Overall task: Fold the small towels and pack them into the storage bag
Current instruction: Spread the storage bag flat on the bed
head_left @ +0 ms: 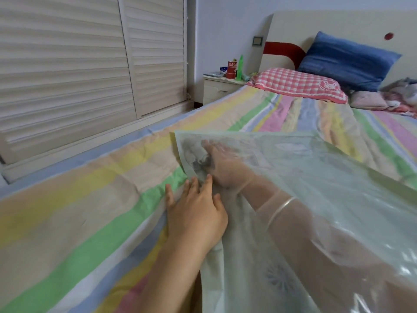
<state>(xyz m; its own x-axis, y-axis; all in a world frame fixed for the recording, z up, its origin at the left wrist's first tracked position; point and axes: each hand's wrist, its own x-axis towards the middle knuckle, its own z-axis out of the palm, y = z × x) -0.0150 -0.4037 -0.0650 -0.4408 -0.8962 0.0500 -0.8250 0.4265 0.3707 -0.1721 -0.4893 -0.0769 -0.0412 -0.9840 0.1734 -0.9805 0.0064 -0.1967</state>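
Inside the storage bag (316, 177), grey towel (193, 154) sits just left of my right hand (222, 164), grip unclear thru plastic; left hand (195, 213) flat on the bag, nearer me.

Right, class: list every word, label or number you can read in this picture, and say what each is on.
"GASO": red can on the nightstand; further letters curve out of sight.
Blue-and-white pack beside it: print too blurred to read.
Bunny patch on the pink pillow: no readable words.
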